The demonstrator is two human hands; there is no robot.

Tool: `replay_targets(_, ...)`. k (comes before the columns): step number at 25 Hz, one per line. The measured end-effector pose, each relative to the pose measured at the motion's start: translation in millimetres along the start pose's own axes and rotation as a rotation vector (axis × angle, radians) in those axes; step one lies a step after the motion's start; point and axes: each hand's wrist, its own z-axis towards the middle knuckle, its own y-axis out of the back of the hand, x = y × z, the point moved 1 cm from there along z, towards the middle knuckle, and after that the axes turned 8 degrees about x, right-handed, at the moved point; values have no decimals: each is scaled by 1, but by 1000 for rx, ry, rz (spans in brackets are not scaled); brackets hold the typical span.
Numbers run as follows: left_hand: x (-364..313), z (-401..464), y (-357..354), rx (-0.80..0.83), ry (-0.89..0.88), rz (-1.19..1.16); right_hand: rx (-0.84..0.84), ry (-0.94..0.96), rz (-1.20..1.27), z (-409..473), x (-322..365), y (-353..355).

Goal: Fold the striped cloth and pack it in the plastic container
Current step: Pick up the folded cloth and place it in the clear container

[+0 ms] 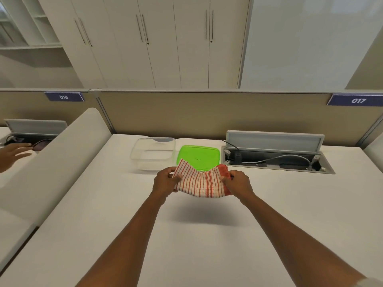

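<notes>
The red-and-white striped cloth (pixel 202 182) hangs folded into a short band, lifted above the white table (pixel 186 245), sagging in the middle. My left hand (pixel 165 181) pinches its left end and my right hand (pixel 238 184) pinches its right end. Behind the cloth, the clear plastic container (pixel 152 154) stands open with nothing inside it. Its green lid (pixel 200 155) lies flat just to the container's right, partly hidden by the cloth.
An open cable tray (pixel 275 160) with a raised flap and white cable sits at the back right. A beige partition (pixel 165 112) closes the desk's far side. A white divider (pixel 53 162) borders the left; another person's hand (pixel 12 154) rests beyond it.
</notes>
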Motion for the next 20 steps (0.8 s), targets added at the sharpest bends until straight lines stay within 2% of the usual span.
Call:
replay_targets(11, 13, 61, 122, -131, -11, 49, 40, 103, -37, 59, 115, -79)
replay_targets(20, 10, 125, 184, -214, -44, 93, 23, 175, -77, 125, 188, -109)
